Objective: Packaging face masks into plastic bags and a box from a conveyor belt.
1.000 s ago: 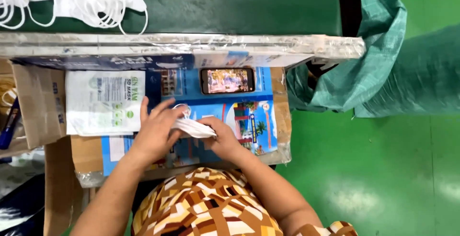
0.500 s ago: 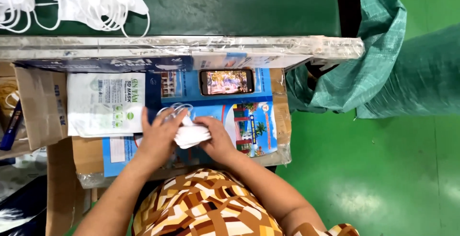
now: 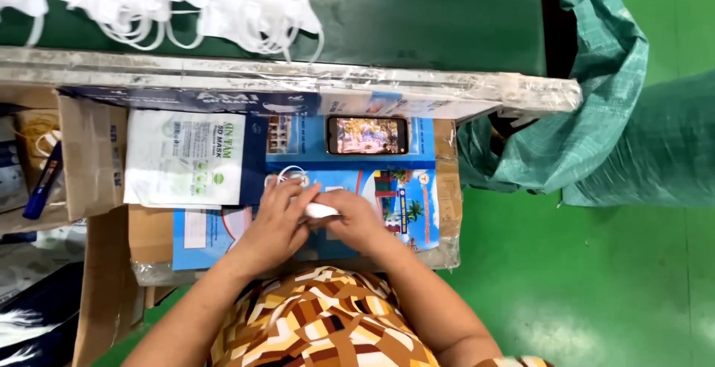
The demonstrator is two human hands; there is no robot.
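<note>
The green floor fills the right side of the view, spreading out from the cardboard box. A dark green table runs along the top, beyond the box, with a plastic-wrapped pale edge nearest the person. To the right of the box slumps a green woven sack. On the far side of the table, up and left of the box, lies a heap of white face masks with their ear loops trailing.

The cardboard box sits in front of the person, its top covered by a blue printed sheet. On the left part of the box lies 1 flat white mask package with green print. Near the box's far edge rests a smartphone, lying sideways with its screen lit. Left of the box, a blue pen sits among cardboard flaps.

Over the middle of the box, both hands meet. The left hand is curled, fingers pressed onto a folded white mask, and the right hand is closed around the same mask from the other side. Only a small white part of it shows between the 2 hands, with a thin ear loop poking out just beyond the left fingers.
</note>
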